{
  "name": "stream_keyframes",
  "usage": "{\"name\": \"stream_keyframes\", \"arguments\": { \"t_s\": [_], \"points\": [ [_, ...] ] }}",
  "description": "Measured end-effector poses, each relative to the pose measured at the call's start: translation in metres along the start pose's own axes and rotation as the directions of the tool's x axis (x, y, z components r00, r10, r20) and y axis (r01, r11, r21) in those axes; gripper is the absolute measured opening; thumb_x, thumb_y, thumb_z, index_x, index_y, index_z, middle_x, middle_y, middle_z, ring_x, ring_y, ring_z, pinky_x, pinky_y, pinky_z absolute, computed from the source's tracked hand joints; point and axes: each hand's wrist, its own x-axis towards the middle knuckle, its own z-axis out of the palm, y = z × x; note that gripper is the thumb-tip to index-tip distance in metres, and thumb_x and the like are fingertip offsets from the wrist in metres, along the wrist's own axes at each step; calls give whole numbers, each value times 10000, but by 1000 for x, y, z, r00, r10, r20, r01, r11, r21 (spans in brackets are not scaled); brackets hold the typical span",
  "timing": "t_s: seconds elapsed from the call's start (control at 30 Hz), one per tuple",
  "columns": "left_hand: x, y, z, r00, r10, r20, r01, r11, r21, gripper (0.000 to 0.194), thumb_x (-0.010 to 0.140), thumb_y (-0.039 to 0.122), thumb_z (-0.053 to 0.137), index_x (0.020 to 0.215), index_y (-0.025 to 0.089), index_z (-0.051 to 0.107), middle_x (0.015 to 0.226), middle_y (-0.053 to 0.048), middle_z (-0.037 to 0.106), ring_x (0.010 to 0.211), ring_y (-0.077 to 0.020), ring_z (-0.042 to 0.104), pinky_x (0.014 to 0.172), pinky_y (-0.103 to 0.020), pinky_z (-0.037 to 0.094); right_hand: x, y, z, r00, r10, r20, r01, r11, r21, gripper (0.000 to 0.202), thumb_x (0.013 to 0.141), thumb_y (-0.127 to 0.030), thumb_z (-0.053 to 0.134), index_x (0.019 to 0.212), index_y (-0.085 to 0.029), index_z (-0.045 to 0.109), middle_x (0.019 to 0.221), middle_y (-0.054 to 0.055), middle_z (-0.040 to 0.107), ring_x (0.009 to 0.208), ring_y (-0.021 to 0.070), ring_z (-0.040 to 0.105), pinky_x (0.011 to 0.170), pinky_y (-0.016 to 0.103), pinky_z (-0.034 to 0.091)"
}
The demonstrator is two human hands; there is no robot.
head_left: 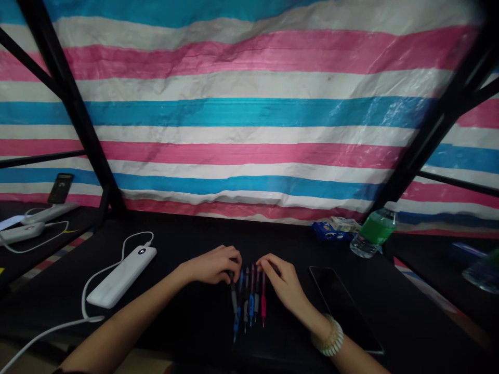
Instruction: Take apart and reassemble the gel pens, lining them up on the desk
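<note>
Six slim pens lie side by side in one row on the black table [288, 337], their thin ends directed toward the person. From left to right there is a dark grey pen [234, 298], a blue pen [237, 316], a grey pen [246, 310], a second blue pen [251, 302], a second grey pen [256, 304] and a pinkish-red pen [263, 302]. The first blue one reaches nearest to the person, so the lower ends are uneven. Most are roughly parallel; their upper parts look dark and a little blurred.
</note>
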Motion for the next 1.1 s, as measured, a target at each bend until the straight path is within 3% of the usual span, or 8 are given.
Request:
{"name": "stream_keyframes", "arguments": {
  "t_s": [0.1, 0.2, 0.33, 0.5, 0.67, 0.83, 1.1],
  "points": [
    [2, 4, -10, 996, -32, -87, 35, 999, 35, 167, 855, 78, 593, 930, 225, 619, 1034, -2, 641, 1076, -176, 549, 1018, -343, 324, 2, 4, -2, 980, 118, 158, -143, 977, 159, 362, 936, -479, 488, 1021, -168, 653, 887, 70, 683, 776, 199, 648, 650, 297, 501],
    [6, 11, -10, 980, -89, -180, 118, 981, 154, 152, 906, 105, 506, 995, 207, 575, 921, -2, 650, 929, -160, 598, 1066, -390, 292, 1, 6, -5, 913, 185, 364, -296, 914, 278, 458, 921, -541, 483, 1144, -159, 605, 907, 71, 665, 723, 177, 639, 589, 281, 492],
    [12, 20, 2, 975, -36, -220, 116, 926, 359, 179, 925, 96, 429, 1018, 169, 563, 909, -47, 635, 865, -184, 581, 941, -360, 401, -3, 4, -8, 844, 148, 515, -312, 917, 248, 487, 919, -558, 485, 1187, -163, 585, 830, 32, 641, 590, 122, 547, 537, 252, 439],
    [14, 28, 14, 974, 74, -215, 51, 851, 523, 196, 977, 153, 377, 1045, 165, 561, 921, -75, 613, 837, -201, 558, 770, -327, 442, -7, 2, -10, 918, 74, 390, -64, 997, -40, 290, 975, -394, 453, 981, -178, 647, 794, 22, 632, 682, 151, 545, 637, 272, 450],
    [14, 35, 22, 980, 15, -197, 107, 795, 597, 154, 979, 206, 397, 985, 161, 545, 862, -68, 588, 782, -207, 549, 657, -324, 408, -9, -4, -11, 939, 1, 344, 89, 965, -248, 286, 1012, -273, 362, 860, -197, 592, 777, 19, 633, 694, 163, 575, 668, 280, 431],
    [15, 37, 33, 972, -106, -208, 208, 799, 564, 126, 955, 213, 424, 887, 177, 524, 807, -59, 592, 715, -199, 565, 593, -310, 392, -11, -8, -6, 930, 3, 367, 176, 874, -453, 248, 1016, -219, 350, 842, -205, 527, 715, 5, 628, 602, 154, 581, 578, 258, 368],
    [17, 45, 35, 916, -364, -166, 400, 840, 367, 190, 955, 250, 398, 871, 177, 552, 774, -55, 680, 650, -213, 652, 560, -285, 429, -8, 4, 6, 937, -72, 343, 309, 631, -711, 104, 973, -151, 461, 924, -194, 544, 824, 29, 706, 699, 195, 660, 547, 287, 300]
  ]
}}
